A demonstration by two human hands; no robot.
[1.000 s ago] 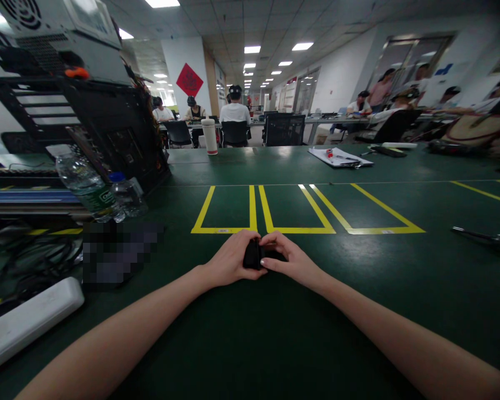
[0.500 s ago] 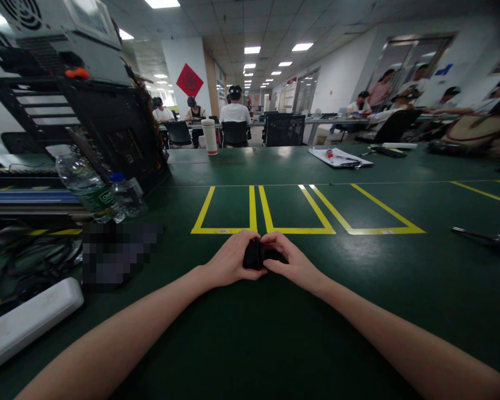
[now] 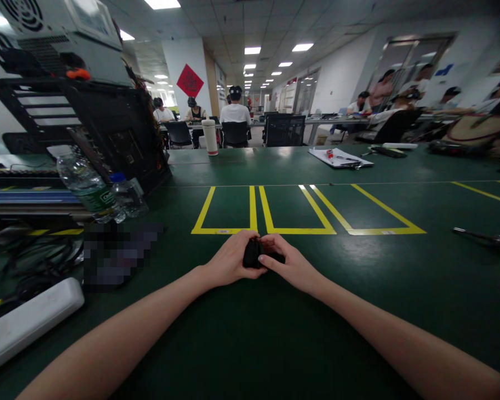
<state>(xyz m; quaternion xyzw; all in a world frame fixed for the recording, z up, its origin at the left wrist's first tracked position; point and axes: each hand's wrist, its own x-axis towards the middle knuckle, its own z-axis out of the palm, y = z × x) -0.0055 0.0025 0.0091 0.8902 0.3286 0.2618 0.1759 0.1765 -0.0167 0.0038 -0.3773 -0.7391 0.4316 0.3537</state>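
A small black object (image 3: 252, 254) sits between my two hands on the green table, just in front of the yellow tape; it is too dark to tell its kind. My left hand (image 3: 232, 258) is wrapped round its left side, thumb at the near edge and fingers over the far edge. From the right, my right hand (image 3: 290, 263) grips it, the thumb pressed on its near face and the fingertips at its far side. Beneath my right palm another dark patch (image 3: 279, 258) shows, which may be part of the object or a shadow.
Yellow tape frames (image 3: 300, 230) mark the green table (image 3: 250, 344). At left are a white power strip (image 3: 33, 325), cables (image 3: 25, 266), plastic bottles (image 3: 87, 186) and a computer case (image 3: 129, 139). A paper cup (image 3: 209, 137), a clipboard (image 3: 337, 158) and a screwdriver-like tool (image 3: 483, 237) lie further off.
My right thumb has shifted left, further onto the near face of the black object. My left hand stays in place around it.
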